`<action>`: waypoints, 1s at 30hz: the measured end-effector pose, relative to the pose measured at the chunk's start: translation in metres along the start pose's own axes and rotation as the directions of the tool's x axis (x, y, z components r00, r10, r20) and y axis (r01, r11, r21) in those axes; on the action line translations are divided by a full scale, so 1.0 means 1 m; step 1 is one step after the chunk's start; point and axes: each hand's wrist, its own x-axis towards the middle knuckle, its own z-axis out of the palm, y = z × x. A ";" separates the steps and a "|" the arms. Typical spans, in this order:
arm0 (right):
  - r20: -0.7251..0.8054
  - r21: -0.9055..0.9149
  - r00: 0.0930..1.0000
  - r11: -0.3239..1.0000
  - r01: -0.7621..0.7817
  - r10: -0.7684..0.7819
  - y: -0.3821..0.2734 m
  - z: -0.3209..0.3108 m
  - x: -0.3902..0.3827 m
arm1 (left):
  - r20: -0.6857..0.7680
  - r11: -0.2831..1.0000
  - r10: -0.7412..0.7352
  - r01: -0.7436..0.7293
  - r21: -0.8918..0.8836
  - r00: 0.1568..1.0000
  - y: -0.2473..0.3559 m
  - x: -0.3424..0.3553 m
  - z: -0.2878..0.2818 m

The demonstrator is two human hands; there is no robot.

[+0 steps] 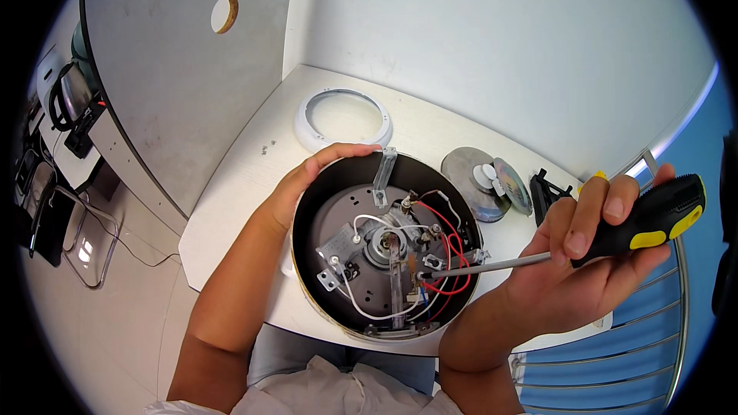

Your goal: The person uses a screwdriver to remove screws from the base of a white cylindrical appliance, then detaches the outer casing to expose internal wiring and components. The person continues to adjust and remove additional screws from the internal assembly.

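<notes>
White panel (477, 38) at the back, grey panel (169, 54) with a round hole on the left. White table (231, 215) between them, the person seated at its near edge.

Pot (327, 211) on the table's near part, directly before the person: a round shell, dark inside, its open side up and its wiring on view.

Beyond it, farther back on the table, a white ring (311, 134) lying flat.

Screwdriver (653, 215), black and yellow handle, in the right hand (569, 277), fingers curled about the grip. Shaft slants down leftward into the pot; tip at a small fitting near the pot's right inner side. Cannot tell whether it sits in a screw.

Left hand (307, 173) laid along the pot's far-left rim, fingers stretched to the top of a metal bracket (382, 177). Thumb hidden; cannot tell how tightly it grips.

Right of the pot, two shiny discs (460, 161), the smaller one tilted, a white knob (486, 177) between.

Red wires (465, 261) loop by the shaft; white ones run across the floor of the pot. Smallest: loose bits (266, 148) left of the ring.
</notes>
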 end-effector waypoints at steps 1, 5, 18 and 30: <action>0.011 0.001 1.000 1.000 -0.005 0.005 0.000 0.000 0.000 | 0.001 1.000 -0.001 0.001 -0.002 1.000 0.000 0.000 0.000; 0.035 -0.027 0.999 0.999 -0.024 0.025 0.002 0.000 -0.001 | 0.014 1.000 -0.008 0.008 0.006 1.000 0.003 0.000 0.002; 0.253 -0.010 0.932 0.964 -0.264 0.258 0.000 0.006 0.018 | 0.052 0.987 -0.100 0.106 -0.123 0.994 -0.006 -0.001 -0.009; -0.037 -0.170 0.964 0.949 -0.265 0.262 0.013 0.027 0.011 | 0.042 0.991 -0.093 0.096 -0.094 0.995 -0.007 -0.002 -0.012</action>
